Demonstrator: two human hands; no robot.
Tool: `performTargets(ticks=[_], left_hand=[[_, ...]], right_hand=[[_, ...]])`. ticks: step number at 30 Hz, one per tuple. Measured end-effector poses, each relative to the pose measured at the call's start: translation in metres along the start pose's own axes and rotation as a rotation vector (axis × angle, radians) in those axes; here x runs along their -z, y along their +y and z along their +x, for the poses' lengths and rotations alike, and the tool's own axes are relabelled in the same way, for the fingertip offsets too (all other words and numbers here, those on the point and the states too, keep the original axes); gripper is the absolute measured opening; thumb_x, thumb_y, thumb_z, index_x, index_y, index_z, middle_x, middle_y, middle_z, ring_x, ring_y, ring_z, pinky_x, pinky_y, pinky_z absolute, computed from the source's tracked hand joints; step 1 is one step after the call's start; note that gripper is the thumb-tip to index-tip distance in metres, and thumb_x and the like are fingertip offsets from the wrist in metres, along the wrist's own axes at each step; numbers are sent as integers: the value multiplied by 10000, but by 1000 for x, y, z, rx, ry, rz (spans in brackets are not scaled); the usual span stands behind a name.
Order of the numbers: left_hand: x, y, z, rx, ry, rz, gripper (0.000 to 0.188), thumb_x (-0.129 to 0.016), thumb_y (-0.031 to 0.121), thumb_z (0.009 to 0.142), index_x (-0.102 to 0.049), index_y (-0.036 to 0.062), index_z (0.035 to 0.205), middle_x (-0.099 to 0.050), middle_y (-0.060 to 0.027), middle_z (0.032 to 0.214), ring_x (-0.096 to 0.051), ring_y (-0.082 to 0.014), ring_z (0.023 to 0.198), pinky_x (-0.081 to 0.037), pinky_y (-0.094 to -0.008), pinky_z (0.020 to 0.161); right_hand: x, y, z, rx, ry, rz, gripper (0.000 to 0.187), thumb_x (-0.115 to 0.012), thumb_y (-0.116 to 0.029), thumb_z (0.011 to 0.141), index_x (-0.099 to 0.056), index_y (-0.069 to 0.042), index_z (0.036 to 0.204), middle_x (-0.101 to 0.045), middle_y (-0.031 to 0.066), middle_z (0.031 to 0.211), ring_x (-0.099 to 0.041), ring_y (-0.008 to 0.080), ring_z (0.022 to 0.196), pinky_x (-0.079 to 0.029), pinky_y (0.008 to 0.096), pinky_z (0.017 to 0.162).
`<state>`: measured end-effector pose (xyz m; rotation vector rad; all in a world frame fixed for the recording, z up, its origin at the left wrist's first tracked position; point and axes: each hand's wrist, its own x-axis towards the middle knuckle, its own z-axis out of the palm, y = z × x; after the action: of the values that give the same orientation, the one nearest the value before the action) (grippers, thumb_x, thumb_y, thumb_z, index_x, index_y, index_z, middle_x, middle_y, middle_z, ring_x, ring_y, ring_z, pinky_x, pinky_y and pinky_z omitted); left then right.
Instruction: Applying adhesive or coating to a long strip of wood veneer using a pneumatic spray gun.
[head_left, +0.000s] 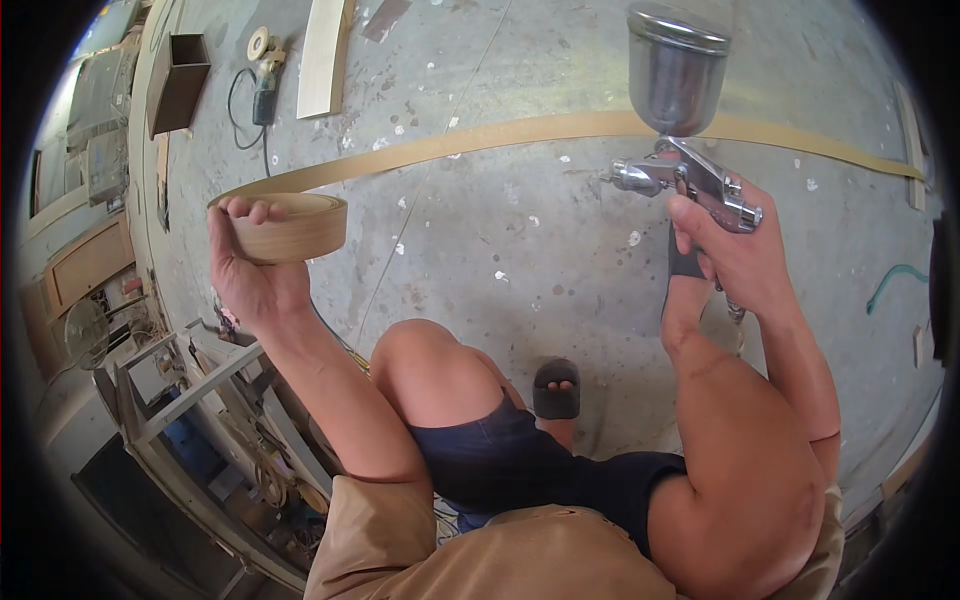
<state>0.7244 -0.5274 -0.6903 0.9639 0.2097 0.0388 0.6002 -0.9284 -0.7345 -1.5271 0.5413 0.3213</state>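
My left hand [258,270] is closed round a coiled roll of wood edge banding [300,235], its fingertips hooked over the inside of the coil. From the roll a long loose strip [480,140] runs off to the right, past the spray gun and on to the far right. In my right hand [745,245] is a metal spray gun [695,180] with a silver paint cup [678,75] on top. The gun's nozzle points left. Its trigger is partly hidden by my fingers, so I cannot tell whether it is pulled.
An angle grinder [265,90] with its cord lies on the stained concrete floor [480,280] beside a pale board [325,60]. At the far left is a brown box-shaped tube [180,85]. A metal frame [200,390] stands lower left, near a fan [87,330]. A green hose [890,285] is at right.
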Motion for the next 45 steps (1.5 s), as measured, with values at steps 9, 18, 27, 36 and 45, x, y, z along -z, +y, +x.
performTargets(ticks=[9, 18, 27, 36, 45], left_hand=[[-4, -8, -1, -9, 3, 45, 157, -522, 203, 1033, -533, 48, 1055, -570, -41, 927, -557, -177, 797, -495, -374, 816], [-7, -15, -1, 15, 5, 44, 146, -536, 196, 1025, -538, 51, 1042, -573, -43, 930, -562, -178, 801, -498, -376, 821], [-7, -19, 4, 57, -22, 38, 133, -537, 185, 1022, -540, 54, 1046, -563, -37, 947, -546, -179, 826, -477, -368, 846], [-4, -26, 9, 71, -36, 14, 142, -542, 173, 1017, -545, 36, 1054, -559, -38, 950, -531, -181, 832, -454, -367, 865], [-2, -27, 15, 63, -3, 41, 158, -555, 160, 1012, -573, 10, 1056, -587, -67, 964, -542, -200, 813, -464, -391, 861]], right_hand=[[24, 10, -12, -54, 40, -61, 342, -693, -209, 920, -679, -66, 1230, -585, -19, 689, -443, 27, 518, -346, 208, 452], [53, 19, -32, -76, 174, -115, 356, -668, -214, 939, -653, -56, 1258, -587, -15, 697, -471, 15, 537, -342, 186, 423], [93, 36, -50, -88, 333, -201, 366, -645, -269, 963, -642, -70, 1270, -552, -25, 675, -439, 23, 507, -328, 192, 411], [123, 36, -70, -131, 504, -282, 349, -641, -316, 968, -653, -76, 1222, -547, -23, 672, -427, 24, 501, -323, 193, 405], [166, 49, -92, -151, 652, -345, 284, -645, -334, 966, -669, -82, 1094, -555, -23, 675, -427, 29, 481, -325, 198, 399]])
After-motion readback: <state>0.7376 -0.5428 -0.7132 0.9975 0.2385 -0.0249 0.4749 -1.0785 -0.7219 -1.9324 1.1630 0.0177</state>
